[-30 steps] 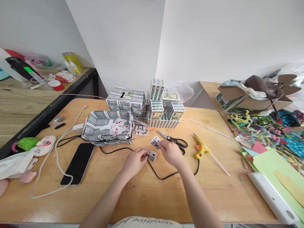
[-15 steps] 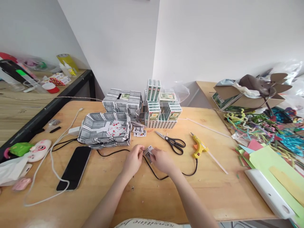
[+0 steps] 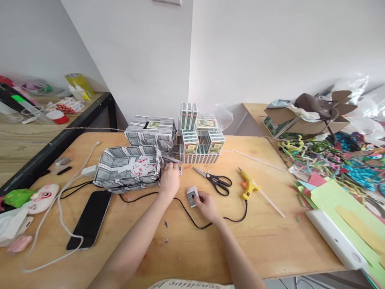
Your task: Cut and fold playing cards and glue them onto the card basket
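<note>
My left hand reaches to the playing cards lying beside the card basket, its fingers drawn together on a card there; the fingertips are partly hidden. My right hand pinches a small stack of folded playing cards, patterned grey on the near face with white edges, just above the tabletop. To the left stands the basket built of folded cards, with loose red-and-white cards inside. Black-handled scissors lie right of the hands.
A yellow glue gun with a clear stick lies to the right, its black cord running under the right hand. Stacked card boxes and a card-built block stand behind. A phone lies left; coloured paper lies right.
My left hand has left the folded cards and moved forward and left to the loose cards beside the basket. The right hand keeps the folded cards. The view has shifted slightly.
</note>
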`<state>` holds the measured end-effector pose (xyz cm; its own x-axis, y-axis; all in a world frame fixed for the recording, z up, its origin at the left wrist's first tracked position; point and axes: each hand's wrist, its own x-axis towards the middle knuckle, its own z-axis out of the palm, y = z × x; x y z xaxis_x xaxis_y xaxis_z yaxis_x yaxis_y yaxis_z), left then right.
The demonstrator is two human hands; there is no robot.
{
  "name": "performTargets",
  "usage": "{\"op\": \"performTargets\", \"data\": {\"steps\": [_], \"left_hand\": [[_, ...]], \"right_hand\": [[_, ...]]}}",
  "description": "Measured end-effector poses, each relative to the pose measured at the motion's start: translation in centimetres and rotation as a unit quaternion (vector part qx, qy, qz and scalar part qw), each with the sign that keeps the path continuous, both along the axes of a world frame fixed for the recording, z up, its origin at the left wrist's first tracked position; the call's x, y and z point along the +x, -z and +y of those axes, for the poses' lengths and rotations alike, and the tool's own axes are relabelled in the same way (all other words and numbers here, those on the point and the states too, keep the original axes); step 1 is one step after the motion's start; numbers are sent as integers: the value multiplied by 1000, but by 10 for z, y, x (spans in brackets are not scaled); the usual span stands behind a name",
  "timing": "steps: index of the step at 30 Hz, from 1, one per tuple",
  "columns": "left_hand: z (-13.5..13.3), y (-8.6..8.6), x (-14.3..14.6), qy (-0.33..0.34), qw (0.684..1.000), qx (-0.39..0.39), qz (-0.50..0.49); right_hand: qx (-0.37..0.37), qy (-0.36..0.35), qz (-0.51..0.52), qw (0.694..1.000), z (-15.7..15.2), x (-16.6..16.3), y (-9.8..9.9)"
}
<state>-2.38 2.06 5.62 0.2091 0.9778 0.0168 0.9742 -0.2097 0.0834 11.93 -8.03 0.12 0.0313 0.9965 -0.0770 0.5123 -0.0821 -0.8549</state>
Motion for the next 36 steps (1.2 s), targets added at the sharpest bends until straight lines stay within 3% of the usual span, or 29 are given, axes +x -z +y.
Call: {"op": "performTargets", "data": {"steps": [7, 12, 15, 19, 23, 27, 31, 36], "left_hand": [[10, -7, 0, 41, 998, -39, 13], [-17, -14, 4, 41, 998, -55, -11], [-35, -15, 9, 39, 997, -65, -25], [-48, -14, 12, 23, 994, -93, -53], [-58, -20, 2, 40, 980, -140, -132], [-69, -26, -17, 21, 976, -61, -207], [-72, -15, -30, 0, 982, 6, -188], [-68, 0, -23, 21, 984, -81, -158]], "right_hand": [[-3, 51, 95, 994, 2, -4, 2], [-34, 140, 229, 963, 2, -9, -17], [-29, 180, 227, 957, 5, -15, -28], [-60, 147, 145, 977, 13, -23, -26], [-118, 91, 149, 978, 15, -28, -15], [-154, 73, 167, 971, 15, -28, -8], [-190, 70, 167, 965, 18, -26, -6], [-176, 64, 143, 972, 21, -28, -8]]}}
